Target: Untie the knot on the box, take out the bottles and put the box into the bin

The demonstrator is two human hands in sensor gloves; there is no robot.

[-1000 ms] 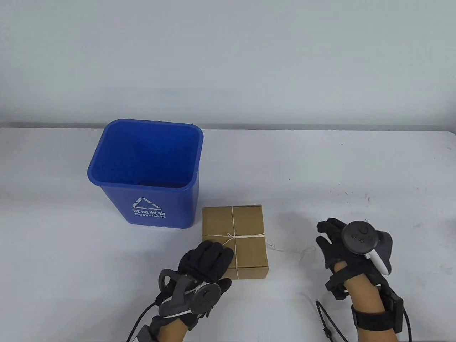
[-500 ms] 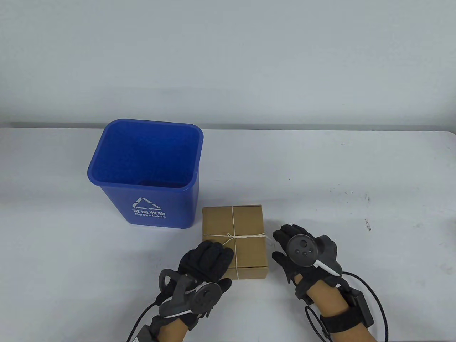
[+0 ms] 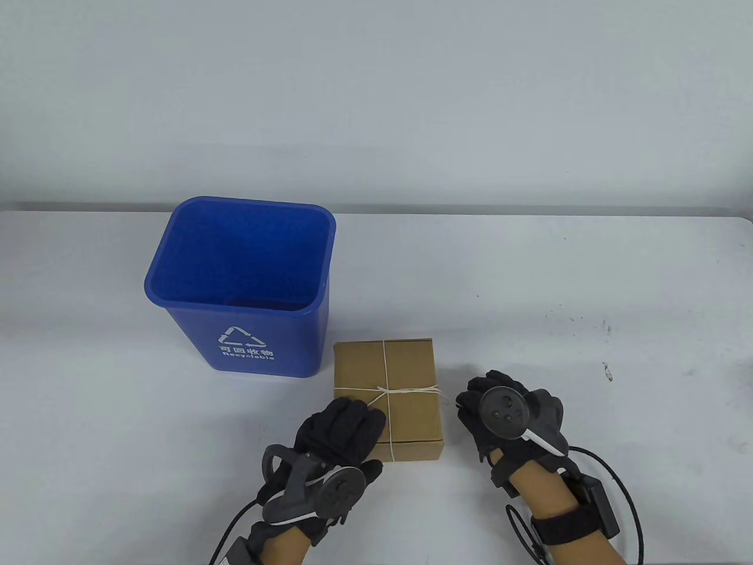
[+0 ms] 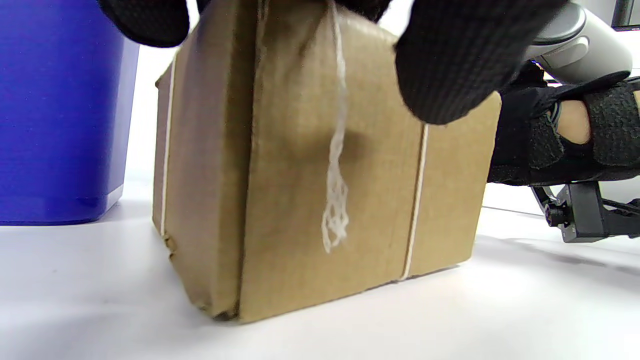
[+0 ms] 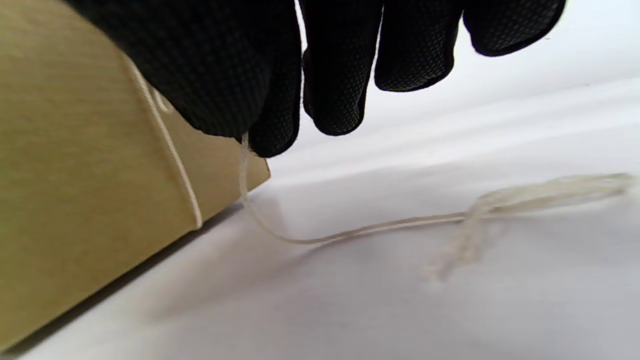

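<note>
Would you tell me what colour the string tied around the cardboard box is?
The string is off-white; it shows best in the table view, crossing the box top.

I work at a white table (image 3: 529,282) with a few small dark specks on its right side. A blue recycling bin (image 3: 241,288) stands upright on it at the left. Just beside the bin, nearer me, a brown cardboard box (image 3: 406,365) tied with white string (image 3: 385,365) sits flat. One loose frayed string end (image 5: 400,225) trails across the tabletop at the box's right.

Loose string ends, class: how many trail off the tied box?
2: one string end hangs down the box front; one trails onto the table from the right hand. Others may be hidden.
</note>
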